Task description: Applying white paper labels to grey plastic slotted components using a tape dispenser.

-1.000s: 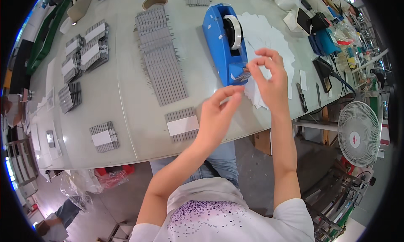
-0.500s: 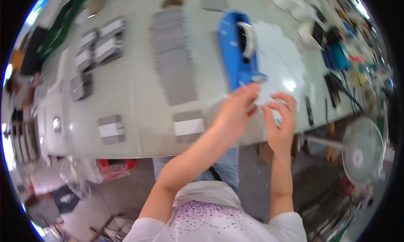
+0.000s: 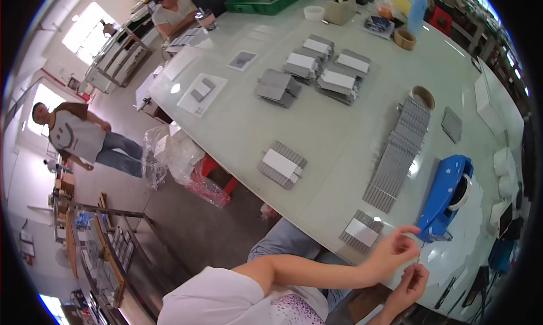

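My left hand is beside the cutting end of a blue tape dispenser. One finger reaches toward the dispenser; the others are loosely bent, with a gap between them, and I see nothing in them. Just below, my right hand has its fingertips drawn together. Any small piece between those tips is too faint to make out. A pale tape roll sits in the dispenser. Left of my hands lies a bundle of grey strips with a white band around it.
A long row of grey strips stretches away near a brown tape roll. Another banded bundle and several stacked bundles lie farther left. Dark slim tools rest at right. Two other people are beyond the table.
My view has swung left, bringing the room and two people into sight. My hands now appear lower right, and the left hand's fingers have moved slightly away from the dispenser's end.
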A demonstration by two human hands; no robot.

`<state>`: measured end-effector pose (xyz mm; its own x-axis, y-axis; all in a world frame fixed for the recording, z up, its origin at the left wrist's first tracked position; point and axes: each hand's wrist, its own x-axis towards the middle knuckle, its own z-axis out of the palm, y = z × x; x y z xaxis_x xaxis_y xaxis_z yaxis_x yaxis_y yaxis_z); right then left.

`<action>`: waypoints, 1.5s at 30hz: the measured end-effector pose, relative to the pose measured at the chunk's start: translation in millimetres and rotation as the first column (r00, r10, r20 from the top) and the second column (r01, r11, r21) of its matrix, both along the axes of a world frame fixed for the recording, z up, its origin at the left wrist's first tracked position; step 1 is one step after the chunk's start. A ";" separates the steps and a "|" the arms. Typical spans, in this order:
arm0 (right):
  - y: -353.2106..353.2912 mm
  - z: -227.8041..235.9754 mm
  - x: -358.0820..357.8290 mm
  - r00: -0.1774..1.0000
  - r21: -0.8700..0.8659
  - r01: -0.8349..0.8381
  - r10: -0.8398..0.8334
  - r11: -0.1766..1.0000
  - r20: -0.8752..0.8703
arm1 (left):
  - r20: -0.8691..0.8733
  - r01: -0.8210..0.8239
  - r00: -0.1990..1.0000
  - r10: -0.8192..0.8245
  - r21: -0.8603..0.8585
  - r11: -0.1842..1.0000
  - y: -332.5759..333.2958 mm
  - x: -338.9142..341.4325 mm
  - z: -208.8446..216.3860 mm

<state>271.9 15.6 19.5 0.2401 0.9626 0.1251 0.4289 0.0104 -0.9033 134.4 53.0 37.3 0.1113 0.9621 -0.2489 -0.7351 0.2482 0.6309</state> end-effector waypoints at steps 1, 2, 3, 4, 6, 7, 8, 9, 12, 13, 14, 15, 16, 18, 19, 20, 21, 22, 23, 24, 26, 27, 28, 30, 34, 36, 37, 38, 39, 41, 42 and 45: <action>-6.1 6.9 -23.1 0.999 0.074 -0.021 0.019 0.997 0.026 | -0.017 -0.031 0.999 0.031 0.007 0.999 -8.0 -16.0 -5.8; -6.6 15.3 -41.0 0.997 0.076 -0.071 0.069 0.995 0.027 | -0.055 0.008 0.998 -0.008 -0.004 1.000 -14.4 -38.2 -10.3; -5.0 21.2 -54.2 0.984 0.074 -0.176 0.178 0.982 -0.025 | -0.120 0.027 0.992 -0.032 -0.039 0.999 -21.8 -63.3 -8.6; 0.4 32.1 -69.3 0.967 0.099 -0.254 0.253 0.962 0.022 | -0.231 0.058 0.971 -0.062 -0.025 0.998 -31.1 -90.3 2.5; 6.8 42.9 -84.8 0.937 0.096 -0.349 0.349 0.932 0.019 | -0.360 0.036 0.933 -0.017 0.044 0.998 -47.1 -124.7 8.0; 6.6 44.5 -90.3 0.928 0.038 -0.373 0.374 0.927 -0.003 | -0.415 0.053 0.909 -0.023 0.062 0.997 -52.6 -141.7 6.4; 5.9 42.0 -94.5 0.945 -0.001 -0.326 0.326 0.945 0.013 | -0.474 0.122 0.876 -0.091 0.036 0.992 -55.8 -156.3 5.7; 2.3 35.9 -97.0 0.943 -0.017 -0.333 0.333 0.943 -0.015 | -0.533 0.187 0.832 -0.152 0.012 0.982 -58.2 -166.2 4.8; -2.2 15.7 -95.0 0.939 0.001 -0.344 0.344 0.939 0.008 | -0.811 0.339 0.565 -0.154 0.057 0.939 -62.9 -175.2 -4.8; -2.8 9.5 -94.0 0.926 0.042 -0.377 0.374 0.925 0.054 | -0.805 0.350 0.568 -0.170 0.049 0.935 -62.0 -171.7 -8.6; -0.7 4.0 -95.2 0.929 0.032 -0.369 0.367 0.929 0.056 | -0.902 0.345 0.429 0.050 0.215 0.914 -58.4 -167.5 -12.7; 1.0 -1.7 -96.8 0.910 0.125 -0.404 0.384 0.906 0.155 | -0.920 0.364 0.273 0.282 0.371 0.854 -57.2 -163.0 -17.3; 1.9 -6.6 -97.9 0.884 0.214 -0.446 0.392 0.869 0.254 | -0.921 0.365 0.278 0.274 0.365 0.857 -58.0 -160.3 -24.4; -0.1 -16.0 -98.8 0.871 0.232 -0.460 0.385 0.857 0.305 | -0.863 0.467 0.087 0.497 0.476 0.745 -61.2 -156.2 -39.0; -1.4 -20.0 -99.3 0.857 0.258 -0.475 0.375 0.842 0.354 | -0.867 0.465 0.086 0.491 0.471 0.749 -62.0 -152.7 -41.5; -2.1 -23.6 -99.7 0.856 0.252 -0.477 0.379 0.842 0.352 | -0.841 0.481 0.057 0.538 0.496 0.724 -62.3 -148.2 -43.3; -2.5 -26.6 -99.9 0.861 0.266 -0.455 0.344 0.850 0.375 | -0.812 0.496 0.029 0.582 0.518 0.697 -62.5 -144.4 -45.3; -3.0 -28.0 -100.0 0.865 0.281 -0.434 0.309 0.856 0.396 | -0.817 0.492 0.029 0.576 0.513 0.703 -62.6 -141.5 -48.8; -3.8 -28.3 -100.5 0.863 0.274 -0.438 0.315 0.856 0.395 | -0.807 0.486 0.039 0.589 0.531 0.695 -62.9 -138.8 -53.0; -3.4 -28.9 -101.6 0.858 0.277 -0.443 0.314 0.853 0.407 | -0.795 0.479 0.049 0.605 0.550 0.684 -61.9 -137.7 -55.8; -2.6 -30.3 -102.5 0.852 0.276 -0.451 0.316 0.849 0.418 | -0.795 0.477 0.046 0.605 0.549 0.686 -60.7 -137.4 -57.2; -1.6 -31.4 -103.1 0.848 0.277 -0.447 0.305 0.851 0.433 | -0.792 0.480 0.043 0.609 0.551 0.683 -59.7 -137.8 -57.7; -1.0 -32.1 -103.4 0.845 0.279 -0.443 0.293 0.852 0.448 | -0.793 0.480 0.043 0.607 0.550 0.684 -59.1 -137.6 -58.7; -0.7 -32.4 -103.6 0.844 0.279 -0.443 0.291 0.852 0.451 | -0.789 0.474 0.042 0.613 0.555 0.683 -58.8 -136.9 -60.8; -1.2 -33.2 -104.0 0.841 0.282 -0.445 0.288 0.850 0.459 | -0.782 0.467 0.040 0.623 0.565 0.680 -59.1 -135.4 -61.6; -0.6 -32.4 -104.7 0.843 0.285 -0.441 0.284 0.851 0.458 | -0.782 0.457 0.036 0.622 0.567 0.686 -60.0 -135.0 -62.4; -0.4 -31.5 -105.0 0.844 0.287 -0.438 0.280 0.852 0.457 | -0.782 0.458 0.037 0.622 0.566 0.685 -60.2 -135.2 -62.2; -0.7 -30.7 -104.8 0.845 0.287 -0.436 0.279 0.853 0.457 | -0.785 0.460 0.041 0.618 0.563 0.686 -60.2 -135.7 -61.9; -1.2 -29.6 -103.9 0.847 0.278 -0.439 0.291 0.855 0.445 | -0.789 0.462 0.045 0.613 0.560 0.687 -59.4 -136.0 -60.3; 0.2 -24.6 -100.1 0.850 0.267 -0.440 0.300 0.857 0.433 | -0.832 0.427 0.077 0.549 0.525 0.736 -57.6 -139.8 -49.3; 2.2 -18.6 -97.0 0.865 0.217 -0.430 0.331 0.876 0.376 | -0.869 0.392 0.108 0.483 0.483 0.783 -57.0 -142.6 -42.4; 12.7 -6.1 -97.5 0.891 0.097 -0.355 0.305 0.930 0.336 | -0.909 0.207 0.103 0.403 0.416 0.885 -44.9 -148.8 -35.1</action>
<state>174.4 28.3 13.5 -0.1634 0.9426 0.2912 0.6338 0.3265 -0.7012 -14.3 8.1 2.2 -0.0316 0.9543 0.2971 0.5892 -0.2223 0.7768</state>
